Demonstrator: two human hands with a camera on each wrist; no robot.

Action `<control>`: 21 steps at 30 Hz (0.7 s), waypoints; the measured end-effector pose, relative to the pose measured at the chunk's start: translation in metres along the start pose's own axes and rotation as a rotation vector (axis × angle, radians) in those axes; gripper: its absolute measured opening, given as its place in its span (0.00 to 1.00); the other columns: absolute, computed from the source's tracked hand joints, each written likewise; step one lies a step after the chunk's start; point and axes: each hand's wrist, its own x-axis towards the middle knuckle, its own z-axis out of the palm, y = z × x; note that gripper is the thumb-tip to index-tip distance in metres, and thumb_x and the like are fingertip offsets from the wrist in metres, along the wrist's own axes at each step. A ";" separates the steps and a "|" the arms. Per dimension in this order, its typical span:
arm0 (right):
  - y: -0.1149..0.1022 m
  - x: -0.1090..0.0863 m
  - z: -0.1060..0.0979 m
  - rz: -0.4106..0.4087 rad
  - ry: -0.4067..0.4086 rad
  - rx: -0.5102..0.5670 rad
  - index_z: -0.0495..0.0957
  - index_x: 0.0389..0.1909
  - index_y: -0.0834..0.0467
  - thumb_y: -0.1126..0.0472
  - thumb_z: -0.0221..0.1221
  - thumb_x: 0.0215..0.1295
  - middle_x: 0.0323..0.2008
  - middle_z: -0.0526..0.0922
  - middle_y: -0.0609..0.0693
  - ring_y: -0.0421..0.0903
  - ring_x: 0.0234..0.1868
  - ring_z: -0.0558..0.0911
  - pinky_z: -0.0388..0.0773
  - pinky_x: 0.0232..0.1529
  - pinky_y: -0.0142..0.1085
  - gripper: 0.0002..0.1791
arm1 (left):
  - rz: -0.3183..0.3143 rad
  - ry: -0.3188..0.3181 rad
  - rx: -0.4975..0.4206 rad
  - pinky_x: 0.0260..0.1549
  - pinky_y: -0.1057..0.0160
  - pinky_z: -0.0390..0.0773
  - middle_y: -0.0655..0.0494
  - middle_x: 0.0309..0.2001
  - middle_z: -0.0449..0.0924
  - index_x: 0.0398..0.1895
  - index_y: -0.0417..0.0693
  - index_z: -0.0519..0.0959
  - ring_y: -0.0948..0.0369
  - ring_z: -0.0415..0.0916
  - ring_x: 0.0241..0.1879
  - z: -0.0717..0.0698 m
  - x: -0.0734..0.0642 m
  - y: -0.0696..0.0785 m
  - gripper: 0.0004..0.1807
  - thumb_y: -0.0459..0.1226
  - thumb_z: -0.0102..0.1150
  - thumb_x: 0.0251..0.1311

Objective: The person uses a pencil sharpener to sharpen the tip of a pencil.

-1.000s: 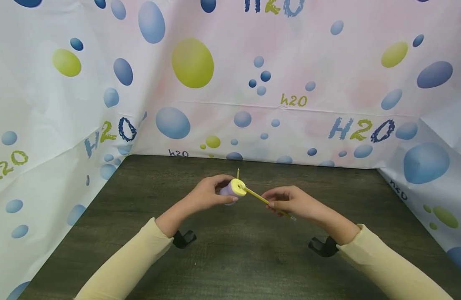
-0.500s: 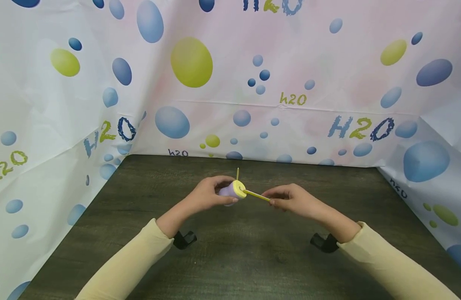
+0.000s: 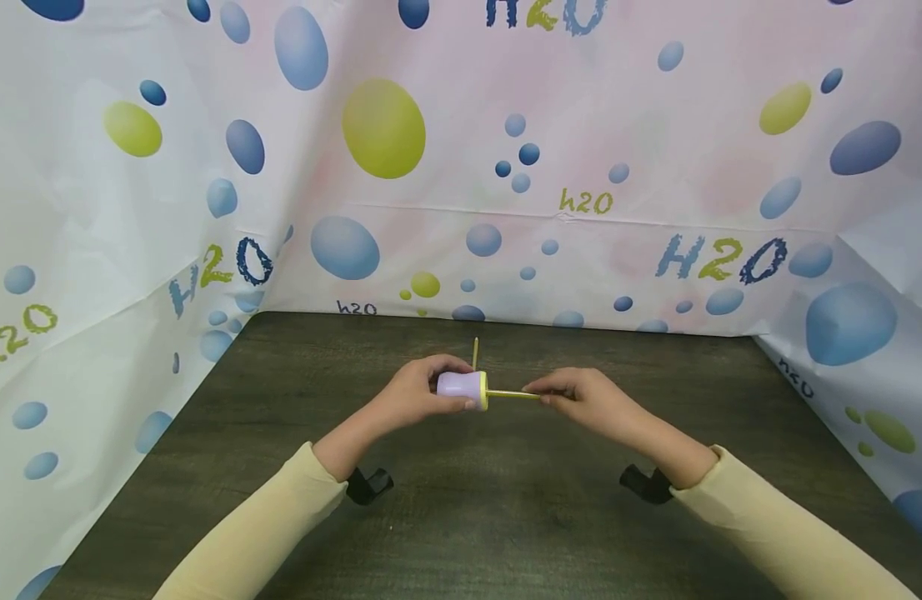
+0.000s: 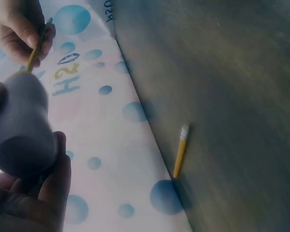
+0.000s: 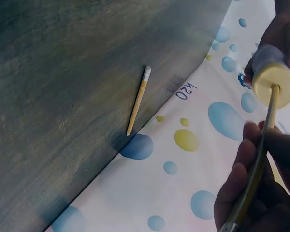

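In the head view my left hand [image 3: 412, 390] grips a lavender pencil sharpener [image 3: 461, 384] that lies sideways in the fingers. Its yellow end [image 5: 268, 92] faces my right hand [image 3: 592, 404]. Between thumb and fingertips the right hand pinches a yellow pencil [image 3: 513, 394], whose front end sits in the hole of that yellow face. The right wrist view shows the pencil's silver ferrule [image 5: 229, 227] at the near end. Both hands are above the dark table.
A second yellow pencil [image 5: 137, 100] lies on the dark table [image 3: 506, 517] near its back edge, behind the sharpener. White sheeting [image 3: 461, 167] printed with blue and green dots stands around the back and sides. Black wrist mounts [image 3: 368, 486] hang under both forearms.
The sharpener has turned so that its yellow face points right instead of toward the head camera. The held pencil has swung from slanting to almost level. Both hands keep their hold.
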 end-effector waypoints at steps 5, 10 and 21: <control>-0.001 -0.002 0.004 -0.073 0.059 -0.079 0.84 0.56 0.61 0.69 0.58 0.72 0.43 0.89 0.55 0.38 0.34 0.81 0.75 0.32 0.31 0.15 | -0.005 -0.006 -0.035 0.39 0.62 0.81 0.39 0.52 0.82 0.60 0.41 0.79 0.56 0.79 0.44 0.002 0.001 0.002 0.26 0.40 0.71 0.61; -0.003 -0.004 0.010 -0.112 0.141 -0.250 0.84 0.59 0.56 0.71 0.59 0.70 0.39 0.87 0.50 0.36 0.31 0.75 0.71 0.31 0.31 0.19 | -0.043 0.000 -0.093 0.40 0.61 0.83 0.37 0.53 0.81 0.61 0.40 0.79 0.55 0.79 0.45 0.003 0.001 0.001 0.25 0.39 0.70 0.62; 0.015 0.008 0.031 -0.658 0.641 -0.538 0.88 0.41 0.59 0.58 0.62 0.72 0.30 0.85 0.48 0.42 0.28 0.81 0.74 0.23 0.30 0.10 | -0.172 0.027 -0.241 0.48 0.53 0.82 0.40 0.55 0.79 0.61 0.41 0.78 0.55 0.78 0.47 0.008 0.001 0.004 0.24 0.42 0.67 0.65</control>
